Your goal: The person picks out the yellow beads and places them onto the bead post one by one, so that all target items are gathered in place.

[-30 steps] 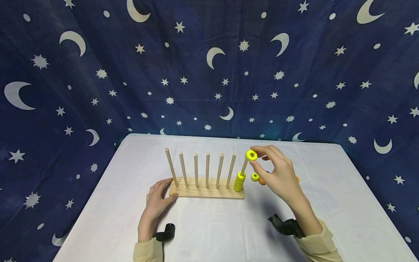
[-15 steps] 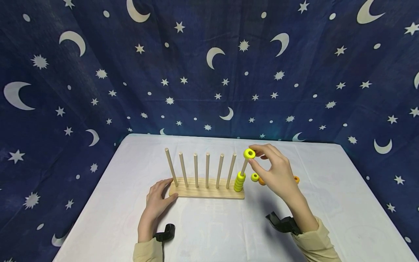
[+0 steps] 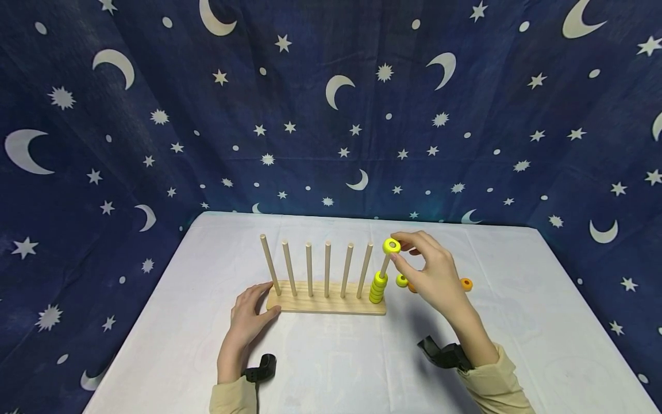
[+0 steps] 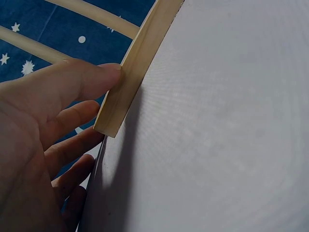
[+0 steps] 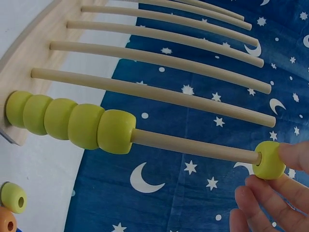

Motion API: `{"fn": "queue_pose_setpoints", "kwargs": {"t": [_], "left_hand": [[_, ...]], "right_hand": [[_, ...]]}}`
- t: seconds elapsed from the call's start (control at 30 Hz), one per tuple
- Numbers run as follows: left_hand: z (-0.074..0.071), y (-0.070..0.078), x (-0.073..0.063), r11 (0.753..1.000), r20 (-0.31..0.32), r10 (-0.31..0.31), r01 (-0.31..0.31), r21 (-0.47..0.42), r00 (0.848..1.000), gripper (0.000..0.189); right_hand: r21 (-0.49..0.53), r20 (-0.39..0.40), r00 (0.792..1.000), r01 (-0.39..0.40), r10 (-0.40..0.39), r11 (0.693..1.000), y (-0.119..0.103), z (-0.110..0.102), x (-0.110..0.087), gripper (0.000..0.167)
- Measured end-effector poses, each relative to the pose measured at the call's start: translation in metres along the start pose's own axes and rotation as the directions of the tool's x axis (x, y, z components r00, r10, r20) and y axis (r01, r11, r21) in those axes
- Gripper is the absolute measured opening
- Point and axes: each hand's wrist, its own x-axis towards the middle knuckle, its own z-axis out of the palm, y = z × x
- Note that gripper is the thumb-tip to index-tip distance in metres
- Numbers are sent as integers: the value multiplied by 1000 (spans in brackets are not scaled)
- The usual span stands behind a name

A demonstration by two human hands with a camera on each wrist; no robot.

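Note:
My right hand [image 3: 433, 269] pinches a yellow bead [image 5: 269, 160] between thumb and fingers at the top of the rightmost peg [image 5: 193, 146]. The peg's tip sits at the bead's hole. Several yellow beads [image 3: 378, 287] are stacked at the foot of that same peg. The wooden peg board [image 3: 326, 305] stands upright on the table, its other pegs bare. At its left end my left hand [image 3: 249, 316] grips the base, thumb on the front edge [image 4: 123, 92] and fingers round the end.
Right of the peg board lie a loose yellow bead [image 3: 401, 280] and an orange bead [image 3: 466, 284]. Another orange bead [image 5: 7, 220] and a bit of blue show partly in the right wrist view. A dark star-patterned cloth [image 3: 331, 144] hangs behind the white table [image 3: 331, 368].
My right hand has moved slightly left with the yellow bead, from beside the rightmost peg's top onto its tip. My left hand stays on the peg board.

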Motion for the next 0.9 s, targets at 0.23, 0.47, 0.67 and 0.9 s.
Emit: {"fn": "queue_pose_setpoints", "kwargs": {"t": [0.23, 0.47, 0.67, 0.9], "left_hand": [[1, -2, -1, 1000, -2, 10, -10, -6, 1000, 64], [1, -3, -1, 1000, -4, 12, -12, -8, 1000, 64], [1, -2, -1, 1000, -5, 7, -7, -14, 1000, 63], [1, -2, -1, 1000, -5, 4, -4, -8, 1000, 63]], "right_hand": [[-2, 11, 1000, -5, 5, 1000, 2, 2, -2, 32], [-16, 32, 999, -28, 28, 999, 4, 4, -4, 33], [-15, 45, 998, -32, 33, 999, 6, 5, -5, 33], [-21, 50, 998, -33, 34, 999, 7, 3, -6, 33]]}}
